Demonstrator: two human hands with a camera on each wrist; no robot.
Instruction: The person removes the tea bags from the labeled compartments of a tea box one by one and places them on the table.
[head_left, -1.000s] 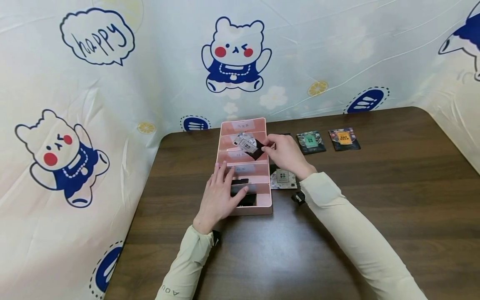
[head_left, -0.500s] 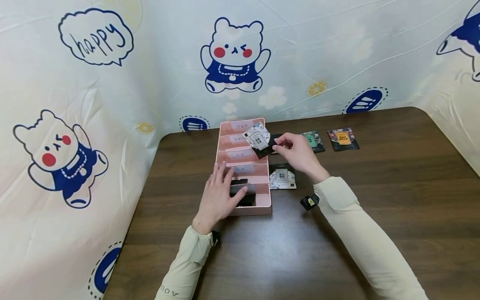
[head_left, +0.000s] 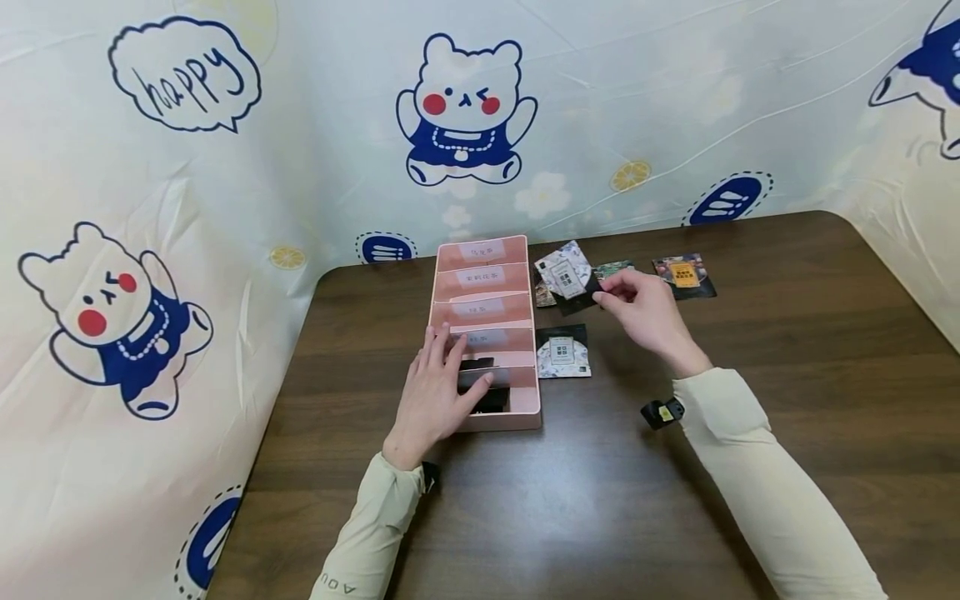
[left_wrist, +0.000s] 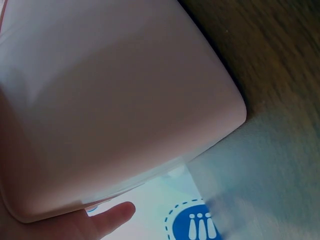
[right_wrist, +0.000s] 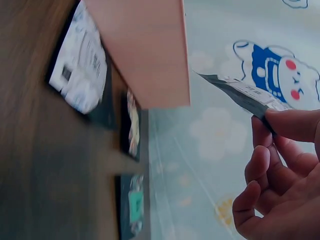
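1. R hand [head_left: 648,312]: thumb + index pinch a blk/white sachet [head_left: 567,279] by its right near corner; other fingers loosely curled below, per R wrist view
2. That sachet is held up in the air, tilted, printed side up, just right of the far half of the pink box [head_left: 502,423]
3. L hand [head_left: 435,387]: fingers straight-ish & spread, resting at box's left rim, thumb out to the right over the near comps; holds no sachet
4. Box sits left of centre on dark wood table [head_left: 825,375], long side running near to far; dividers w/ paper labels, dark packets [head_left: 491,401] in the 2 nearest comps, partly hidden by L hand
5. White-patterned sachet [head_left: 562,352] flat on table, right of box's near half, right up by the wall; can't tell if touching
6. Far row, left to right: dark sachet [head_left: 543,293] mostly hidden behind the held one, green-label sachet [head_left: 612,267] partly behind R hand, orange-label sachet [head_left: 684,276] well apart from box
7. Far side: pale cloth [head_left: 337,125] w/ cartoon bears
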